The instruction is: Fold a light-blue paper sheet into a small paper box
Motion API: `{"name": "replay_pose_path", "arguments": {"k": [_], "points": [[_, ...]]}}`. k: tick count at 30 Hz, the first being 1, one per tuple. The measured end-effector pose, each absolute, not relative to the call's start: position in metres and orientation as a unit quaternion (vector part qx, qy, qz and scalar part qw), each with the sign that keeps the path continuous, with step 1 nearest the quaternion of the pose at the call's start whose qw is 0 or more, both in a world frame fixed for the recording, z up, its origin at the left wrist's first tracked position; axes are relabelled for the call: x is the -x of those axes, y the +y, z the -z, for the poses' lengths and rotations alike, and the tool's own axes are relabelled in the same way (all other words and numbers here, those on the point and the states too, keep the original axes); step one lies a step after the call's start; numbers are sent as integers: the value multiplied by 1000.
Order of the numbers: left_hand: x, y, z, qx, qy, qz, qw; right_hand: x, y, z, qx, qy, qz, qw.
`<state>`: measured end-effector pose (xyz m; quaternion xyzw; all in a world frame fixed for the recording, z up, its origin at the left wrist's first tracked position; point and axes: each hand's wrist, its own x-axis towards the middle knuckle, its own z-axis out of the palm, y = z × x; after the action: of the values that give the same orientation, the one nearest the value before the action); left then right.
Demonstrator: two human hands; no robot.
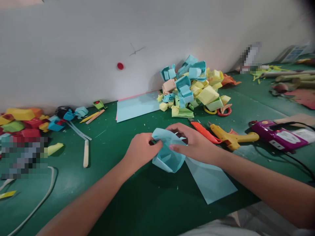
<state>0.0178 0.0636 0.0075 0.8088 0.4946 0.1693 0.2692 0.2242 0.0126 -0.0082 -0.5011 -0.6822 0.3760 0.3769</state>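
Both of my hands hold a light blue sheet of paper (167,157) that is partly folded into a rounded pocket, just above the green table (118,183). My left hand (141,149) pinches its left edge with closed fingers. My right hand (194,142) grips the top and right side, fingers curled over the fold. A flat tail of the same sheet (211,182) lies on the table toward the front edge.
A pile of folded paper boxes (194,87) in blue, yellow and green sits by the wall, beside flat blue sheets (136,106). An orange cutter (204,131), a yellow glue gun (231,137) and a purple device (278,134) lie to the right. More coloured boxes (22,123) are at the left.
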Motion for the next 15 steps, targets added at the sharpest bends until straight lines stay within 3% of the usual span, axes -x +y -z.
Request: {"name": "replay_pose_path", "arguments": {"k": [8,15], "points": [[-9,82,4,-639,498,-331,483,-227,16,10,539,-620,-408,397],[-6,77,-1,-747,516,-265,325,-222,14,10,549,-643,-281,455]]}}
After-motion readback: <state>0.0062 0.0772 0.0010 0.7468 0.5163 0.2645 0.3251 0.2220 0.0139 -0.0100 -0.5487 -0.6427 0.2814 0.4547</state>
